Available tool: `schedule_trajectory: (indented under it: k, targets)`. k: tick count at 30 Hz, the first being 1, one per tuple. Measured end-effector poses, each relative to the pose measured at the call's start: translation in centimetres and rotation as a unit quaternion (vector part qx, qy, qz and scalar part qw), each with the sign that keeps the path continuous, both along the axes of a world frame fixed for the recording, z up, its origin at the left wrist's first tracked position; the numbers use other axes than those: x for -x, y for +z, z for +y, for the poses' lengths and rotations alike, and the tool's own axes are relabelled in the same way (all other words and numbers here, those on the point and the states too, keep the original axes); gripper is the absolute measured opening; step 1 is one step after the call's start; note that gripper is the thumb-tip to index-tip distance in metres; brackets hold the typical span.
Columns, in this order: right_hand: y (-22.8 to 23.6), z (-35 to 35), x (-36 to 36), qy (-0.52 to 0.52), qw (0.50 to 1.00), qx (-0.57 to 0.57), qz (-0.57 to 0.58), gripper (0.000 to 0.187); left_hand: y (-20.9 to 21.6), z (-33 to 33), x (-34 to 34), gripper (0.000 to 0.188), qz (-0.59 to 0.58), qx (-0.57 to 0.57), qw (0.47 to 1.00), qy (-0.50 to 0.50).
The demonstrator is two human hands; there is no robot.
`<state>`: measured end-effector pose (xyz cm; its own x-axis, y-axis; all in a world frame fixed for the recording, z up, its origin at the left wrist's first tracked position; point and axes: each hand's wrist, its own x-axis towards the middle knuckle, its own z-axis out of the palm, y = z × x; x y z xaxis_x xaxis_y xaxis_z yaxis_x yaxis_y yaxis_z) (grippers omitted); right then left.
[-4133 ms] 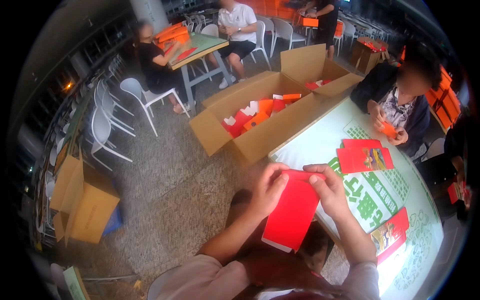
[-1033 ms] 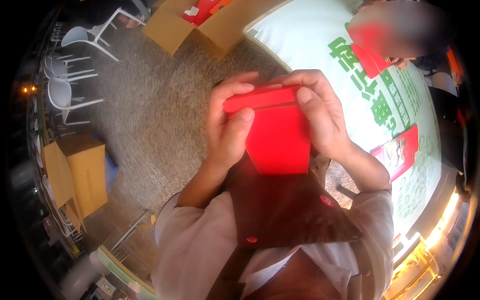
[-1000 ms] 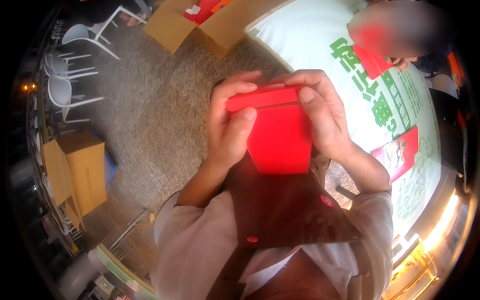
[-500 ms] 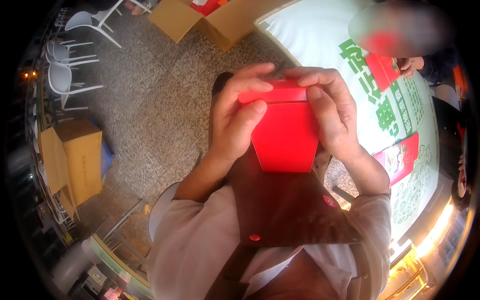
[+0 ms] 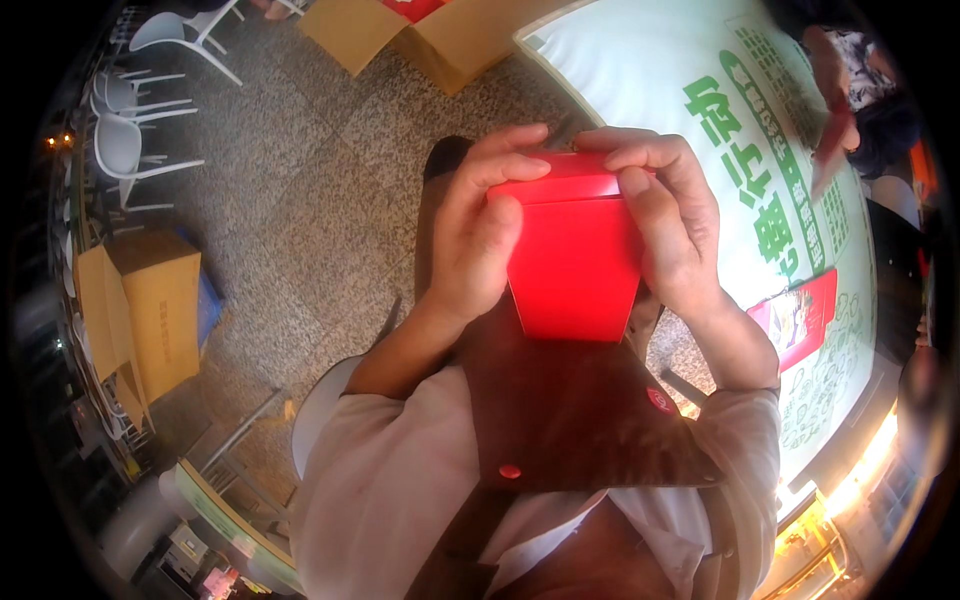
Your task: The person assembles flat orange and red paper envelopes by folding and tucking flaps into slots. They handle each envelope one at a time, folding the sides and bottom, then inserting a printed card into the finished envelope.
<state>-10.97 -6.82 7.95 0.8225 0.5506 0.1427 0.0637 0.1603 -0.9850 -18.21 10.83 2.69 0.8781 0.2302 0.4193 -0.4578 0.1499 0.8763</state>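
Between my two hands I hold a red paper box, tapered toward its lower end, in front of my brown apron. A folded flap runs across its upper end, with a narrow dark gap beneath it. My left hand grips the upper left side, thumb bent at the edge and fingers over the top. My right hand clasps the upper right corner, its thumb lying along the flap's end and its fingers curled over the top. Whatever the fingertips touch behind the box is hidden.
On my right stands a table with a white printed cloth; a flat red printed piece lies on it. Across it, a person's hand holds something red, blurred. Cardboard boxes and white chairs stand on the speckled floor.
My left thumb has drawn back from the flap to the box's left edge. The flap sits slightly closer down. Across the table, the other person has leaned away and the red piece there has moved.
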Motion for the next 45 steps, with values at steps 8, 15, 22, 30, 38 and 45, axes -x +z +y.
schedule_trajectory:
  k: [8, 15, 22, 30, 38, 45]
  targets:
    - [-0.1, -0.1, 0.0, -0.004, 0.999, 0.043, -0.032, 0.016, 0.1, -1.8, 1.6, 0.045, 0.053, 0.058, 0.997, 0.005]
    - [-1.2, -0.5, -0.3, -0.009, 0.990, 0.063, -0.125, 0.019, -0.4, -0.7, 1.9, 0.039, 0.102, -0.124, 0.984, 0.075]
    - [-1.6, -0.2, -0.8, 0.012, 0.994, 0.040, -0.106, 0.008, -0.3, -1.2, 0.6, 0.029, 0.052, -0.034, 0.997, 0.055]
    - [-1.7, -0.4, -1.0, 0.002, 0.990, 0.070, -0.125, 0.005, -0.3, -1.0, 0.4, 0.030, 0.068, 0.018, 0.997, 0.014]
    - [-1.9, 0.0, -1.3, -0.020, 0.993, 0.083, -0.076, 0.011, -1.2, 0.5, 0.3, 0.029, 0.067, -0.039, 0.997, 0.008]
    - [-2.0, 0.0, -1.7, 0.009, 0.993, 0.102, -0.065, 0.011, -2.4, 0.4, 0.2, 0.022, 0.076, -0.080, 0.991, 0.076]
